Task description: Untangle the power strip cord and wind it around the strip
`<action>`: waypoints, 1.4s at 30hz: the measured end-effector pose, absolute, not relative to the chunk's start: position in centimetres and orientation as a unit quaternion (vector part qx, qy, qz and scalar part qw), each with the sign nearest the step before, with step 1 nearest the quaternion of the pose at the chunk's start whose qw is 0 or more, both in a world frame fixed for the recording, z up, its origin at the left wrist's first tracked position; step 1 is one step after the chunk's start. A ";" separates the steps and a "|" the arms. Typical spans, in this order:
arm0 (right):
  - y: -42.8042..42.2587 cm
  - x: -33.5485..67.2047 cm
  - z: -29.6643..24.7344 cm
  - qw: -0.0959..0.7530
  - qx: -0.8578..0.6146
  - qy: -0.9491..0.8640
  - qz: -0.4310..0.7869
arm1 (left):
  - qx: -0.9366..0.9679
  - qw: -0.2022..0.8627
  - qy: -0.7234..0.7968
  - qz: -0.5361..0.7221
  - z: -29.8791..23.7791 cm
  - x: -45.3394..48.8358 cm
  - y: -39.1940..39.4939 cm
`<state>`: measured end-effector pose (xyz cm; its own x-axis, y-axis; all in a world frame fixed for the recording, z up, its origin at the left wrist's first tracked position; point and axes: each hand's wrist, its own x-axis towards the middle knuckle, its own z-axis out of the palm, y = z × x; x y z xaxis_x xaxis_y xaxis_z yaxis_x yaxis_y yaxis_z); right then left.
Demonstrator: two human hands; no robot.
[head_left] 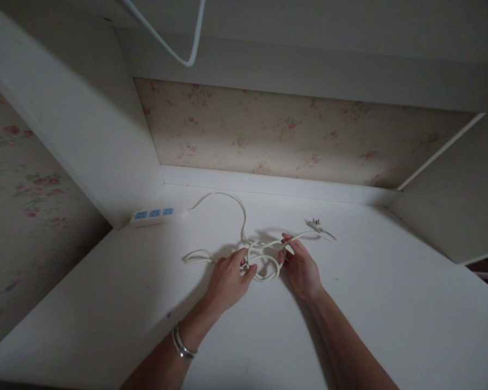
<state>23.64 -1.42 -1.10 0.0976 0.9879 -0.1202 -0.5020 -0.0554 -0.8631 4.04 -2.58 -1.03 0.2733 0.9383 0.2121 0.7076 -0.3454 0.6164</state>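
Note:
A white power cord [243, 216] lies in tangled loops between my two hands, over the middle of the white desk. My left hand [230, 279] is closed on the left side of the loops, thumb and fingers around the cord. On the right side, my right hand [302, 265] pinches the cord between thumb and fingers. One loop sticks out to the left beyond my left hand. The plug [316, 225] rests on the desk past my right hand, prongs up. At the cord's other end is a power strip [154, 215] with blue socket faces.
The white desk [390, 303] is bounded by a side panel [93, 130] on the left and another on the right. Floral wallpaper [264, 135] covers the back. Overhead, a white cable [190, 60] hangs down in front of a shelf [309, 76].

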 end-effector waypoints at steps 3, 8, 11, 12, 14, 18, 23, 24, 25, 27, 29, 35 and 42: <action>-1.4 23.7 -1.1 0.632 -0.404 -0.284 0.597 | 0.770 0.209 0.532 0.284 -1.0 4.0 -2.6; -1.2 23.5 -1.4 0.639 -0.422 -0.292 0.573 | 0.748 0.247 0.529 0.317 -1.5 4.0 -2.4; -1.2 23.5 -1.6 0.639 -0.430 -0.304 0.561 | 0.715 0.301 0.520 0.357 -2.1 4.0 -2.2; -1.2 23.5 -1.7 0.639 -0.432 -0.307 0.558 | 0.704 0.322 0.514 0.369 -2.2 4.0 -2.1; -1.3 23.6 -1.8 0.639 -0.431 -0.312 0.556 | 0.683 0.362 0.505 0.385 -2.4 4.0 -2.0; -1.3 23.8 -1.9 0.638 -0.423 -0.303 0.568 | 0.643 0.421 0.482 0.420 -2.2 4.0 -1.9; -1.0 24.0 -1.6 0.644 -0.403 -0.236 0.606 | 0.585 0.512 0.422 0.467 -1.5 4.1 -2.0; -0.9 24.0 -1.6 0.648 -0.395 -0.220 0.613 | 0.570 0.530 0.413 0.472 -1.3 4.1 -2.1; -0.9 24.1 -1.5 0.651 -0.387 -0.208 0.619 | 0.556 0.546 0.407 0.477 -1.2 4.1 -2.1; -0.9 24.2 -1.5 0.653 -0.375 -0.199 0.627 | 0.527 0.582 0.395 0.477 -0.9 4.0 -2.2; -0.9 24.3 -1.4 0.648 -0.371 -0.209 0.631 | 0.496 0.619 0.386 0.471 -0.5 3.8 -2.2; -1.3 23.8 -0.9 0.621 -0.404 -0.235 0.629 | 0.494 0.631 0.402 0.443 0.0 3.7 -2.0; -1.4 23.5 -0.7 0.601 -0.410 -0.258 0.635 | 0.493 0.618 0.427 0.440 -0.5 3.9 -1.8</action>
